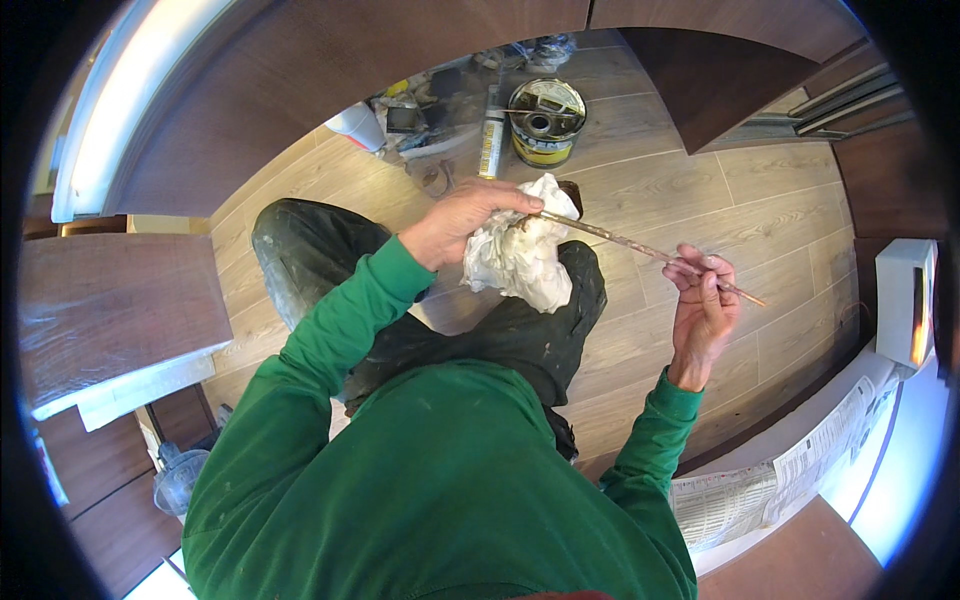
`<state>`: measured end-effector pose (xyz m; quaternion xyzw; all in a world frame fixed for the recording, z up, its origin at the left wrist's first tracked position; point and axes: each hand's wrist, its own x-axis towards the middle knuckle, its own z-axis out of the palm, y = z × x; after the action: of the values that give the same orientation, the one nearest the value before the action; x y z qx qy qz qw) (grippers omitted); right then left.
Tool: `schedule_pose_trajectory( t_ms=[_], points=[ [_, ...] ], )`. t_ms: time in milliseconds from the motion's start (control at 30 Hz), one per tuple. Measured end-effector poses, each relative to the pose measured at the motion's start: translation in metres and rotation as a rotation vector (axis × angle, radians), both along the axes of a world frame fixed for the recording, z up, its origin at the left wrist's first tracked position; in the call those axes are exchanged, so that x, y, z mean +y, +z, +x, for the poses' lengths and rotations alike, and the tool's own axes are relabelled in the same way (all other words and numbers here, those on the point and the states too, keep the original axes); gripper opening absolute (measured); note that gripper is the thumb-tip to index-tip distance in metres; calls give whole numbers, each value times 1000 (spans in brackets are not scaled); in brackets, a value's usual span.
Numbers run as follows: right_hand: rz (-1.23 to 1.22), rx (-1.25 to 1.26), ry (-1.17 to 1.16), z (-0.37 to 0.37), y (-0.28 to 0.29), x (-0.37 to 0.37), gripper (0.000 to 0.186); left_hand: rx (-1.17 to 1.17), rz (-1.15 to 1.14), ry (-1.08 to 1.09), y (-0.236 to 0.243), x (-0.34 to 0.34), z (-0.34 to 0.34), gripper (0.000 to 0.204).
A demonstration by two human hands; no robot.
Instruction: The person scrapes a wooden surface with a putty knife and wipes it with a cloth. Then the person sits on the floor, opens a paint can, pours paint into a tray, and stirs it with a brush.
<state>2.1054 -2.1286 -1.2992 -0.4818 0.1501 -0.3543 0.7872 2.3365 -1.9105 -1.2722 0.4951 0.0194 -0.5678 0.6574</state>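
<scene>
Stick [615, 239] is held slantwise, its long axis running rightward from the white cloth [525, 262]. Its cloth-side end is pressed by the left hand [468, 218] (clamped on the cloth too); its outer end is gripped by the right hand [704, 308]. Right of the cloth, floor [775, 210] is seen, edged by a brown panel [888, 185].

The left grip [468, 220] pinches white cloth [522, 264] and a thin rod [620, 240], which the right grip [704, 312] holds too.

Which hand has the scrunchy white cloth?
The left hand: the white cloth is bunched under it, at one end of the thin stick. The right hand holds only the stick, no cloth.
</scene>
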Motion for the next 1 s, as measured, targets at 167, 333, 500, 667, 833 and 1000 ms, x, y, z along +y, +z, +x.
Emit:
schedule_pose_trajectory(
  t_ms=[167, 333, 500, 667, 833, 1000],
  points=[
    [20, 37, -73, 1, -6, -3, 21, -307, 50, 83, -15, 5, 11, 25],
    [-96, -46, -182, 26, -33, -45, 25, -455, 147, 253, -26, 33, 61, 31],
    [-837, 702, -9, 148, -112, -50, 29, -652, 362, 187, -32, 39, 78, 37],
    [-1189, 1021, 112, 290, -166, -27, 18, -907, 429, -123, -32, 54, 56, 27],
    [-1376, 1061, 178, 347, -199, -25, 22, -854, 431, -125, -47, 72, 42, 41],
    [-1391, 1067, 202, 351, -208, -37, 24, -804, 454, -116, -64, 61, 57, 34]
  ],
)
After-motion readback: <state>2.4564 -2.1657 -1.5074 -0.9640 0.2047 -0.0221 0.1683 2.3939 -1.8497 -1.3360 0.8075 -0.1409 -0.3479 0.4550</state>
